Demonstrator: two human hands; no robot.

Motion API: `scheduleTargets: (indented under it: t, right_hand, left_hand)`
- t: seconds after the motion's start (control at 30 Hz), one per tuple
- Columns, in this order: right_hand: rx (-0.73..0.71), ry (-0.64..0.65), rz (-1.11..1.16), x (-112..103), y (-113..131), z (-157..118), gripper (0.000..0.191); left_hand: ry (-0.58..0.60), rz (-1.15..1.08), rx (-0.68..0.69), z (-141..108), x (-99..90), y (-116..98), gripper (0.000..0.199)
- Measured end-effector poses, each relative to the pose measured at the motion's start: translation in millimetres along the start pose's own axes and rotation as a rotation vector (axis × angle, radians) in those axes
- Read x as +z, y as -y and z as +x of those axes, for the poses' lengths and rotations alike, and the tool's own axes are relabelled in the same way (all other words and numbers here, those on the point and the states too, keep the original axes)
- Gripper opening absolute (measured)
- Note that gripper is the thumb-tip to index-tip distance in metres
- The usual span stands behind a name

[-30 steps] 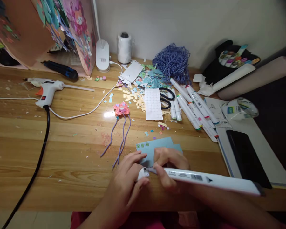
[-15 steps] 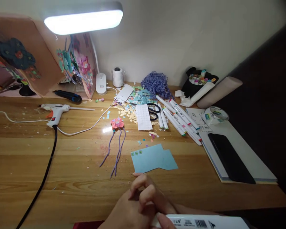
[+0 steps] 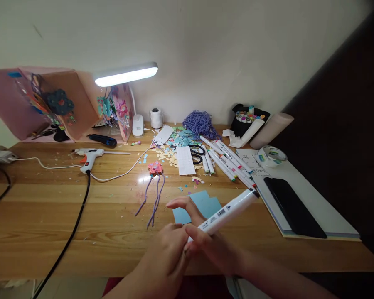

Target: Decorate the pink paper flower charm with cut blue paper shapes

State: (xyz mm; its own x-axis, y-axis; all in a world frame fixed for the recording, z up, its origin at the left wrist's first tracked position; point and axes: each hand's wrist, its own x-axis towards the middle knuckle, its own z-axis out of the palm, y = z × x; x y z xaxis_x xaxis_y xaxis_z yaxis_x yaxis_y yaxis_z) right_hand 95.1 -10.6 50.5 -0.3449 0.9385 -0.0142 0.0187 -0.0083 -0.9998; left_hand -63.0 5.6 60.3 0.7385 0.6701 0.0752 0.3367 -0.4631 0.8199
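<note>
A white marker with a dark far end slants up to the right, low over the near part of the table. My right hand grips its lower part, one finger stretched out to the left. Against the marker's near end, my left hand is closed, its fingertips partly hidden. Just beyond the hands lies a cut sheet of blue paper, partly covered by the right hand's fingers. A pink paper flower with purple yarn strands rests farther left.
On the left lies a white glue gun with a black cable. Several markers, scissors, paper scraps and purple yarn lie at the back. A black phone-like slab rests on paper at right, below a tape roll.
The marker has come up from the bottom edge and swung from nearly level to a slant, its far end upward. My view has shifted, so the lamp appears lower and smaller.
</note>
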Motion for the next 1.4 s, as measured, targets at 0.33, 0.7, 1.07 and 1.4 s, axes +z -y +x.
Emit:
scheduleTargets:
  t: [0.33, 0.7, 1.07, 1.4]
  right_hand:
    - [-0.108, 0.170, 0.016, -20, 14, 2, 0.027]
    - [-0.172, 0.243, -0.103, -16, 17, -1, 0.054]
    - [-0.006, 0.335, -0.106, -30, 56, 20, 0.049]
    - [-0.186, 0.079, 0.052, -10, 35, 21, 0.051]
  left_hand:
    - [0.033, -0.124, -0.064, 2, 4.4, -12, 0.021]
    - [0.176, -0.378, -0.169, 2, -1.8, -12, 0.035]
    - [-0.075, -0.605, -0.224, -1, 25.4, 0, 0.051]
    - [0.034, -0.662, -0.151, 0, 25.9, 9, 0.048]
